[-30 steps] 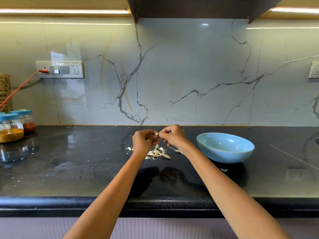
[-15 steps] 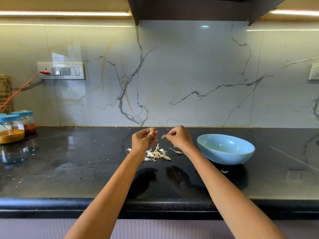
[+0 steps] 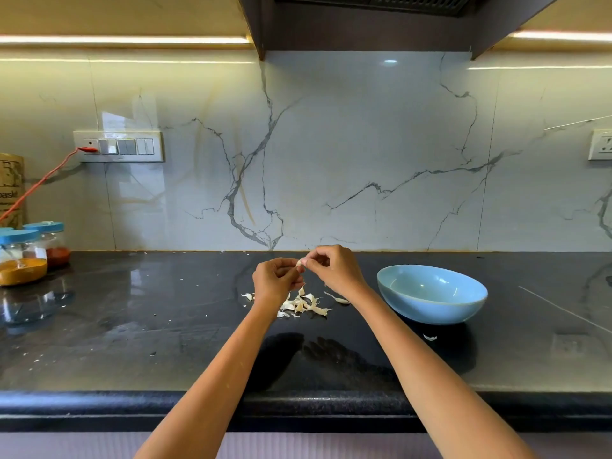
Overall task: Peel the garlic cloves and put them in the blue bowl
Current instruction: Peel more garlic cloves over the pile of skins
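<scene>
Left hand [image 3: 275, 281] and right hand [image 3: 334, 268] both pinching one garlic clove [image 3: 299, 262], above peel scraps [image 3: 303, 304], blue bowl [image 3: 430, 298] just right, on black counter [image 3: 149, 326]

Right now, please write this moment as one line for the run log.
step: peeling | left hand: holds garlic clove | right hand: pinches the clove | peels: on counter | blue bowl: right of hands

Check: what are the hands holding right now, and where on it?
A garlic clove, pinched between both hands above the peels: the left hand grips its lower end, the right hand pinches its upper end.
</scene>
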